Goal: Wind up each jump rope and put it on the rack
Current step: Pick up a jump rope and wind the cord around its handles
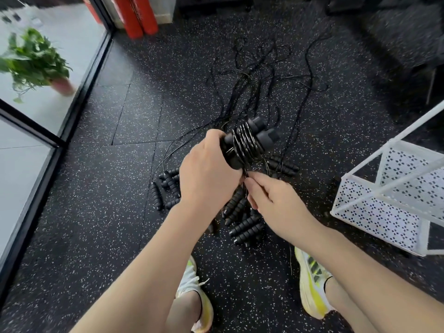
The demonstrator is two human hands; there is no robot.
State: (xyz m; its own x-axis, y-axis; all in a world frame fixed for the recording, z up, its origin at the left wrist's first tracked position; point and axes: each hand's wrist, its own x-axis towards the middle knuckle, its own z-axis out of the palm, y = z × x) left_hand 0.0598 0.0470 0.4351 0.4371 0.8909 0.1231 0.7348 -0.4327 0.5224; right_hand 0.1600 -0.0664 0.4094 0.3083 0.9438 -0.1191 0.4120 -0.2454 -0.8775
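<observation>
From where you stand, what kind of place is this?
Probably a gym or fitness studio. The floor is black speckled rubber tile, many jump ropes lie in a heap on it, and a white perforated rack stands beside them. Two red cylinders, perhaps fire extinguishers, stand by the glass wall.

The floor (125, 111) is black with lots of tiny white specks. On the left is a big glass window (36, 145) with a black frame. A green plant (33, 58) in a pink pot sits there. Red cylinders (138, 16) stand at the back.
</observation>
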